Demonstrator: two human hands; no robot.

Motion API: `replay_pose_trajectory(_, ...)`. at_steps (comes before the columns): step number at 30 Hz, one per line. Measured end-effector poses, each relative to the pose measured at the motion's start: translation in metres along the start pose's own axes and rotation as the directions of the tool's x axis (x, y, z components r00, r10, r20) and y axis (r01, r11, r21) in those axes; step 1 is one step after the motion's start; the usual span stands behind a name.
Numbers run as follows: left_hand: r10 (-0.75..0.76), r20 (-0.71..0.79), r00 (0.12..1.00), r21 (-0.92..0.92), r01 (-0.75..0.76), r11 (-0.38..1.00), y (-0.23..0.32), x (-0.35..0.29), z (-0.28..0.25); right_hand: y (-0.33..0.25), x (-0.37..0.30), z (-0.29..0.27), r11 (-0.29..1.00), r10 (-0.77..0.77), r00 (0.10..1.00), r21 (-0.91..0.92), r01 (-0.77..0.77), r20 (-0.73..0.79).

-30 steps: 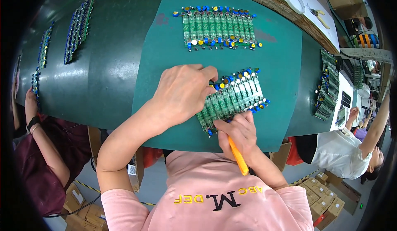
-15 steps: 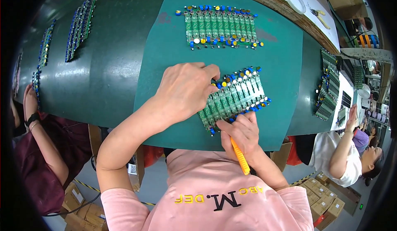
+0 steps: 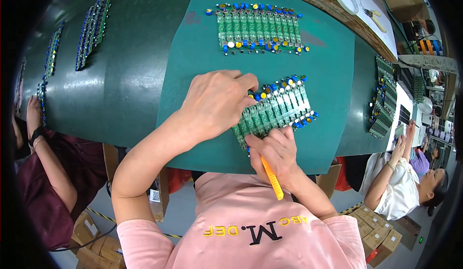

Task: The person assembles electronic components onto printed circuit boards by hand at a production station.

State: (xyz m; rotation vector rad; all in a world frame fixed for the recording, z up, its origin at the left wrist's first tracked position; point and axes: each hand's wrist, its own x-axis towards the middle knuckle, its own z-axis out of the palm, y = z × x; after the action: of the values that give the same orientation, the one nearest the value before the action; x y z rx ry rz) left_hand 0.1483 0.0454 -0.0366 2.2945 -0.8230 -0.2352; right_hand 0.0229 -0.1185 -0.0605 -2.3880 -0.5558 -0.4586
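Observation:
A green circuit board panel [image 3: 278,109] lies tilted on the teal mat, edged with blue and yellow disc-shaped parts. My left hand [image 3: 218,102] is curled over its left end, fingers closed on the upper edge; the fingertips are partly hidden. Closed around a slim tool with a ribbed orange handle [image 3: 272,178], my right hand [image 3: 276,153] rests at the panel's lower edge. The tool's working end is hidden under the fingers, so its kind cannot be told. A second circuit board panel [image 3: 259,30] of the same sort lies farther back on the mat.
The teal mat [image 3: 193,66] covers part of a dark green bench. More board panels stand at the left [image 3: 95,30] and right [image 3: 383,100]. A wooden ledge [image 3: 333,18] with pliers [image 3: 375,20] borders the back right. Co-workers sit on both sides.
My right hand has shifted slightly left along the panel's lower edge, the orange handle moving with it. My left hand stays nearly in place. The co-worker at right has moved their hands.

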Motion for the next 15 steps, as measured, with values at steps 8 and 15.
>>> replay_pose_trajectory(8,0.030,-0.004,1.000,0.005,-0.030,1.000,-0.006,0.000,0.003,-0.008,-0.002,-0.003,0.999,-0.021,1.000,0.034,0.021,-0.001)
replay_pose_trajectory(15,0.032,-0.006,0.999,-0.005,-0.032,0.999,-0.004,0.001,0.004,-0.007,0.005,0.005,1.000,-0.031,1.000,0.004,0.031,0.000)
